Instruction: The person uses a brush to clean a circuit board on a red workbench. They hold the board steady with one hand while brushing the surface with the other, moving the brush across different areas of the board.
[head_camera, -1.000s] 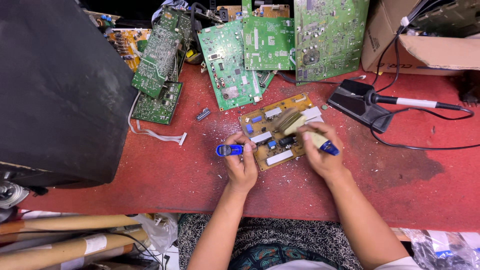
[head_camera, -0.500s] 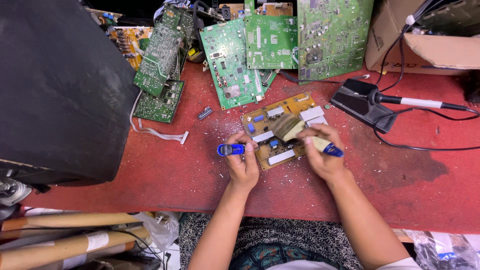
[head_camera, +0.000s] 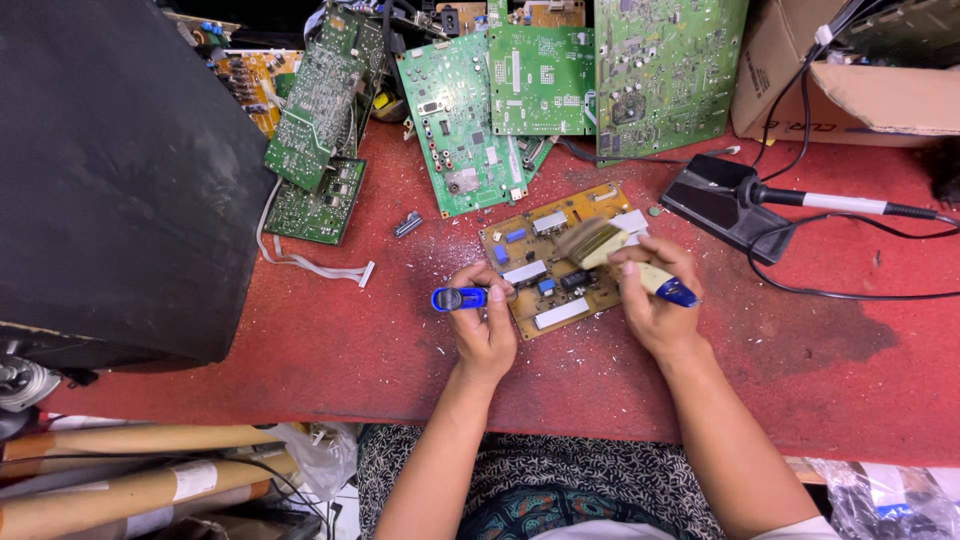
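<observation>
A yellow circuit board (head_camera: 568, 265) lies flat near the middle of the red tabletop (head_camera: 250, 330), component side up and turned at a slant, so both hands can get at it from the near edge.

The left hand (head_camera: 482, 320) rests on the board's left end. Its fingers are curled shut around a small blue lighter-shaped tool (head_camera: 460, 298), which sticks out to the left over the bare tabletop. The same fingers seem to press the board's edge, which would keep it from sliding.

The right hand (head_camera: 655, 295) is closed around a paintbrush (head_camera: 625, 260) with a pale handle and a blue end. The handle runs through the fist, and the flat bristles lie against the top of the board near its right end, a hold suited to sweeping across the parts. White flecks litter the tabletop around the board.

Toward the far edge, 3 or more green circuit boards (head_camera: 540, 80) lean or lie overlapped, clear of the working spot. A soldering iron (head_camera: 810, 200) sits in its black stand (head_camera: 725, 205) toward the far right, with its cable looping across the tabletop. A cardboard box (head_camera: 850, 95) fills the far right corner, and a big black casing (head_camera: 110, 170) covers the left end.
</observation>
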